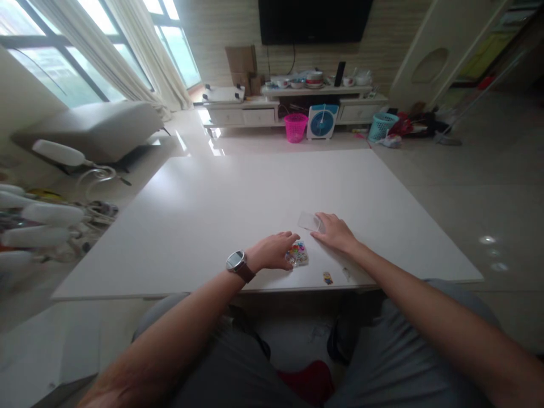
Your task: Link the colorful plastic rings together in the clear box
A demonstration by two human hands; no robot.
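Observation:
In the head view, a small clear plastic box (301, 255) with brightly coloured little pieces inside stands near the table's front edge. My left hand (274, 250) grips its left side, thumb at the near edge and fingers over the far one. Just beyond it, a clear, flat plastic lid (308, 221) is pinched at its right end by my right hand (334, 231). Closer to me lie a small yellow and blue cartoon-figure piece (327, 277) and a small pale metallic item (346, 274), too small to name. Both sit apart from my hands.
The white table (221, 209) spans most of the view. Beyond it are a pink basket (295, 127), a blue and white fan (322, 122) and a light blue basket (382, 126). White padded objects (53, 214) stand left of the table.

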